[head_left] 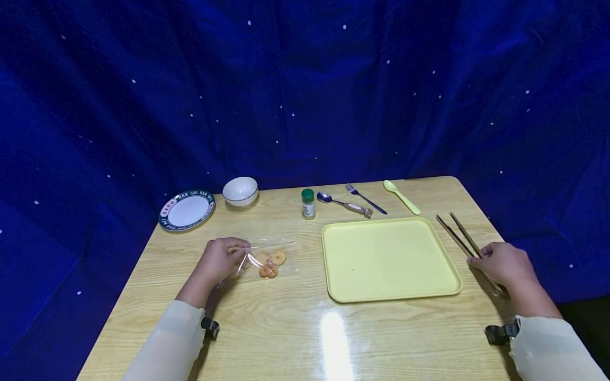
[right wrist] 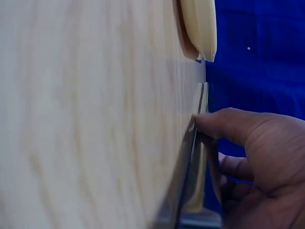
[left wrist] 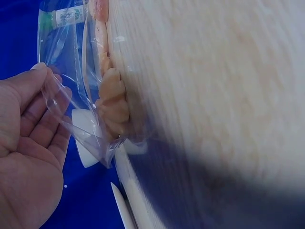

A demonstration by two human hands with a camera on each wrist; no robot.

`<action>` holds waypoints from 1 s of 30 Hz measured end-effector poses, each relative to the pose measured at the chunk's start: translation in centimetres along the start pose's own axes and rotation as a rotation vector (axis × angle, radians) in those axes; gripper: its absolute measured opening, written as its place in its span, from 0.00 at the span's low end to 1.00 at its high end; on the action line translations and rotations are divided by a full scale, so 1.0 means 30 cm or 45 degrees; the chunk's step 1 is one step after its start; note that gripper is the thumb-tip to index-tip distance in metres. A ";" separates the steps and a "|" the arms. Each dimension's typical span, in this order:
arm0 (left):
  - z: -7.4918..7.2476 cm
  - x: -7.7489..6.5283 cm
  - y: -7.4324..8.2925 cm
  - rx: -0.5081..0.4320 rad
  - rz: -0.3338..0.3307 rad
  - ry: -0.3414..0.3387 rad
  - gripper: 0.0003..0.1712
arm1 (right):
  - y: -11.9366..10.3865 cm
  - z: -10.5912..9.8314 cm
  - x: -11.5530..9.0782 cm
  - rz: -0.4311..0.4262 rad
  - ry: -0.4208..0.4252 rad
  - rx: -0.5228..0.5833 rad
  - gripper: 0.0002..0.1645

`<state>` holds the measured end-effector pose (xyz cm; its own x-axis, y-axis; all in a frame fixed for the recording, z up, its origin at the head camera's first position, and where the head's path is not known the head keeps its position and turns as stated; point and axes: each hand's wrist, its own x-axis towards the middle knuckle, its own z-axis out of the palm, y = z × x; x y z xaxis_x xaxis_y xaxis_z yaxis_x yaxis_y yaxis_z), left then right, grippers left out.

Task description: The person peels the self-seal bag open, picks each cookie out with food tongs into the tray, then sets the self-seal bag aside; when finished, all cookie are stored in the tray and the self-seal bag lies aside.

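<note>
My left hand (head_left: 220,263) pinches the edge of a clear plastic bag (head_left: 292,264) between thumb and fingers. Flat round biscuits (head_left: 278,257) and a darker, glossy, pretzel-like piece (head_left: 268,271) are inside it, resting at table level. In the left wrist view the bag's film (left wrist: 66,47) stands raised at the fingertips. At the right of the table, my right hand (head_left: 507,264) grips metal tongs (head_left: 456,236) by their arms. The tongs' tips point away from me and stand apart. The right wrist view shows the thumb on one arm; the other fingers are partly hidden.
Between the hands lies a pale yellow tray (head_left: 391,259). Along the back stand a plate (head_left: 188,210), a white bowl (head_left: 240,191) and a green-capped jar (head_left: 308,204). A metal spoon (head_left: 345,205), a fork (head_left: 366,199) and a yellow spoon (head_left: 402,198) lie beside them.
</note>
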<state>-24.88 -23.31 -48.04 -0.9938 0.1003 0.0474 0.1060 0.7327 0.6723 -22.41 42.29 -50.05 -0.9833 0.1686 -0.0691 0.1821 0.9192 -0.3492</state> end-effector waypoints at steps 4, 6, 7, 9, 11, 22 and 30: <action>0.003 0.002 0.002 0.003 0.009 0.004 0.11 | 0.003 -0.001 0.003 0.051 0.062 0.020 0.34; 0.005 0.002 0.003 0.002 0.010 0.006 0.10 | 0.005 -0.003 0.004 0.061 0.096 0.032 0.31; 0.005 0.002 0.003 0.001 0.010 0.006 0.10 | 0.005 -0.005 0.003 0.054 0.111 0.034 0.30; 0.006 0.002 0.003 -0.003 0.007 0.005 0.10 | 0.001 -0.008 0.005 0.018 0.139 0.038 0.28; 0.006 0.002 0.003 -0.002 0.010 0.007 0.10 | -0.015 -0.008 0.008 -0.069 0.165 0.057 0.24; 0.002 0.004 -0.003 -0.025 0.029 0.004 0.11 | -0.344 -0.019 -0.036 -0.811 0.157 0.114 0.21; 0.006 0.004 -0.001 -0.033 0.004 -0.011 0.12 | -0.583 0.042 -0.050 -1.045 0.005 0.069 0.22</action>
<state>-25.01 -23.19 -48.18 -0.9931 0.1087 0.0433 0.1083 0.7149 0.6908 -24.13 25.51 -45.03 -0.8034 -0.5487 0.2311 -0.5953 0.7317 -0.3320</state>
